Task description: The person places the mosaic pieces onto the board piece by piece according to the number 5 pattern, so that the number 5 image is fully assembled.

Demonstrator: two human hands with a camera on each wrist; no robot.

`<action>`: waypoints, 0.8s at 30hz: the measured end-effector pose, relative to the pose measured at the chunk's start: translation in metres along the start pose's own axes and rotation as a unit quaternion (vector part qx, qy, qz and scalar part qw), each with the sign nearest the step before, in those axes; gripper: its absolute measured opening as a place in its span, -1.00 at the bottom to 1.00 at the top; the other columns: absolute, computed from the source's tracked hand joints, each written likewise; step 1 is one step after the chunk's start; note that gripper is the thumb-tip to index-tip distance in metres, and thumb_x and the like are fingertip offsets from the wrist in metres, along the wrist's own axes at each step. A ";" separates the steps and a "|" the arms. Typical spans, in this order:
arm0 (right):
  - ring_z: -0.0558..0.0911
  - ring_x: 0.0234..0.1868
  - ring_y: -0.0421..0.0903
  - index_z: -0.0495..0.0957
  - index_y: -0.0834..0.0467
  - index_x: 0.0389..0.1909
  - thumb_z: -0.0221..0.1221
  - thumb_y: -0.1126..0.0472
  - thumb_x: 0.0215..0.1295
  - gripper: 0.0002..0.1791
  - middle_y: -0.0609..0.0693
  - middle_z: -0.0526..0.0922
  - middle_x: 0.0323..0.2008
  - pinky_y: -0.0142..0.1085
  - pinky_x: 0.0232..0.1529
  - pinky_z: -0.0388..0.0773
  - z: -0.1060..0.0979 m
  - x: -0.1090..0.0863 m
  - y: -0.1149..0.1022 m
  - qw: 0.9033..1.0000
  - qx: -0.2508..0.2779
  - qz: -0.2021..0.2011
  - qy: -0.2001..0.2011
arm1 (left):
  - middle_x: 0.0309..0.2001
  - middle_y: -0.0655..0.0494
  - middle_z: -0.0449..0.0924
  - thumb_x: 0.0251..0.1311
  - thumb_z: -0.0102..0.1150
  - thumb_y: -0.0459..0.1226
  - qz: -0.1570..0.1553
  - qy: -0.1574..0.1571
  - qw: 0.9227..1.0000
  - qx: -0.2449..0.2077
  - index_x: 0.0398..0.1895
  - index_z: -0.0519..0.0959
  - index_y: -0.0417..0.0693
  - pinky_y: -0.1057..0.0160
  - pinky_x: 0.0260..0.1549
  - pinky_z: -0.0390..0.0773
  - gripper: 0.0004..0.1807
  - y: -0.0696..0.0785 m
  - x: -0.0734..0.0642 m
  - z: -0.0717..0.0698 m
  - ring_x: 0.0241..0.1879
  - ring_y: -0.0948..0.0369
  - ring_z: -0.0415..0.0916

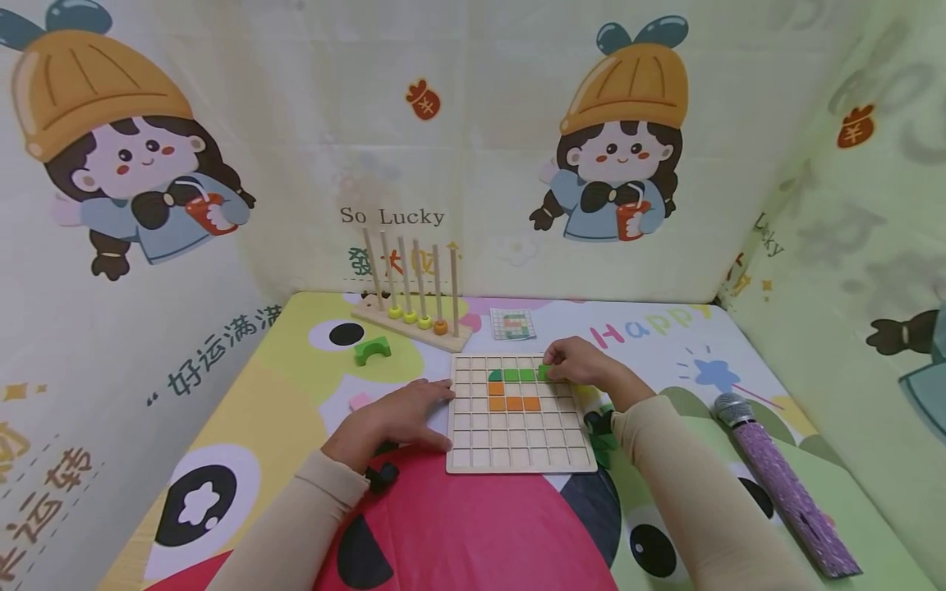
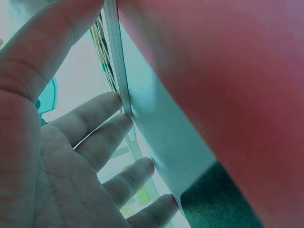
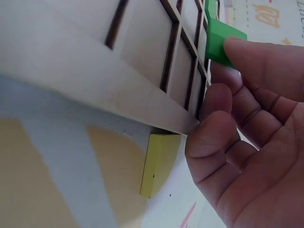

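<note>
Green square tile: pinched at the right fingertips, over the far part of the board; whether seated in a cell, cannot be told; risk, a crooked release could leave it propped on a divider.

Right hand: thumb and forefinger clamped on the tile, remaining fingers curled close to the board's edge; risk, a dropped knuckle could jog the board.

Wooden grid board: between the two hands' fingers; risk, an uneven push from either side could slide it and throw the cells out of line.

Adjacent green tiles and teal quarter-round tile: left of the right fingertips; risk, a sideways nudge could unseat them; orange tiles, nearer the wearer than those fingertips.

Left hand: fingers spread apart, tips against the board's left edge, nothing grasped.

Yellow block: below the right curled fingers, beside the board; risk, a brush could shift it.

Pattern card: beyond the right fingertips.
</note>
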State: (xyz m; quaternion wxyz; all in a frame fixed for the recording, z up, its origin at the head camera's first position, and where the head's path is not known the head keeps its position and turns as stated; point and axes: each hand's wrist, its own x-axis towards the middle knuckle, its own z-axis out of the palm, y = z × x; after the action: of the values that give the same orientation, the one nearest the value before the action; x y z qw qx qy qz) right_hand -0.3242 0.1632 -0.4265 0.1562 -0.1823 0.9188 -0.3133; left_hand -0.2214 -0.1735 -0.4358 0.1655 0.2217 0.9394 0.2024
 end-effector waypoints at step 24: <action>0.68 -0.04 0.07 0.74 0.19 -0.11 0.22 0.29 0.35 -0.81 0.09 0.78 -0.13 -0.04 0.08 0.61 0.004 -0.003 -0.006 0.994 -0.102 -0.028 0.022 | 0.60 0.01 0.22 0.04 0.55 0.03 0.000 -0.002 1.000 0.013 0.50 0.40 -0.06 -0.06 0.46 0.31 -0.05 0.002 0.000 0.000 0.53 -0.05 0.21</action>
State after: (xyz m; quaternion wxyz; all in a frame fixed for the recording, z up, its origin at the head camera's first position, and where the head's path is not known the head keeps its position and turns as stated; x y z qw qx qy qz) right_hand -0.3188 0.1580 -0.4256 0.1076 -0.2159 0.9437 -0.2265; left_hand -0.2214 -0.1722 -0.4348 0.1640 0.2245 0.9416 0.1900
